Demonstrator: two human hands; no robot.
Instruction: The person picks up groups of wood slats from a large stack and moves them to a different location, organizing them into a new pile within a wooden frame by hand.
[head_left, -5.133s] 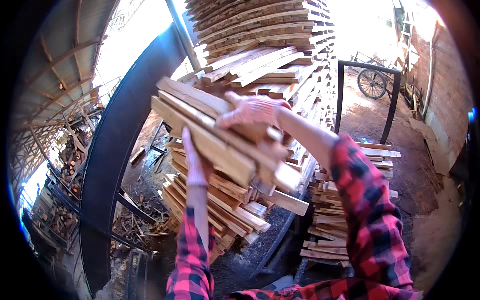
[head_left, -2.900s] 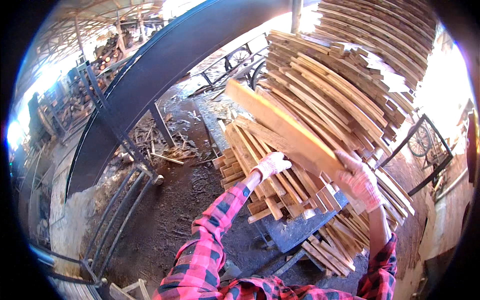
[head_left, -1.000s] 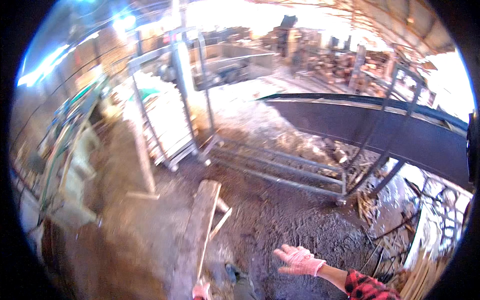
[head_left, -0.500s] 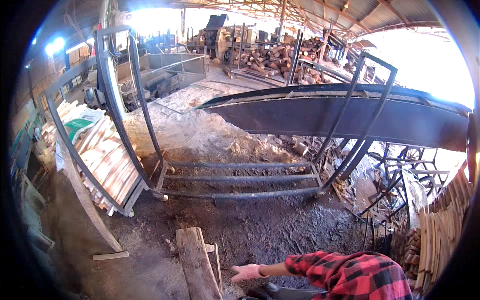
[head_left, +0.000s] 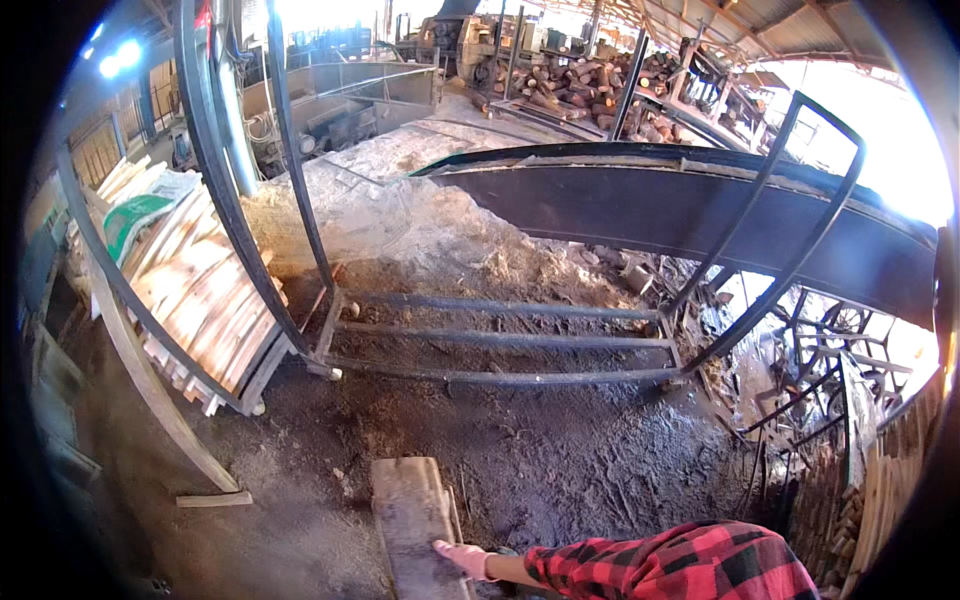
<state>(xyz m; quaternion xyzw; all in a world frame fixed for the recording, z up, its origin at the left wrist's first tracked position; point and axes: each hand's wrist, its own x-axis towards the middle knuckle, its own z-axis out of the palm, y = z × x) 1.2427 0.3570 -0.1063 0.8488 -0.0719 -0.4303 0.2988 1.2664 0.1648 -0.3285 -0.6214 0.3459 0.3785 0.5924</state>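
Note:
My right hand (head_left: 466, 559), in a pink glove, reaches in from the lower right in a red-and-black checked sleeve (head_left: 665, 565). Its fingers lie over the right edge of a worn wooden plank (head_left: 410, 510) and appear to grip it. The plank sits low over the dirt ground, with its near end running out of the picture. A narrower wooden strip shows along its right side. My left hand is out of the picture.
A dark metal rack frame (head_left: 500, 340) with tall uprights stands ahead. Stacked wood strips (head_left: 205, 300) lie at left, beside a leaning curved board (head_left: 150, 380). A long dark conveyor trough (head_left: 690, 210) crosses behind; more strips (head_left: 890, 490) stand at right, with a log pile (head_left: 580, 90) far back.
My right hand has gone from beside the plank, fingers loosely out, onto its right edge. The plank's top now shows wider and hides more of the strip beside it. The view has shifted.

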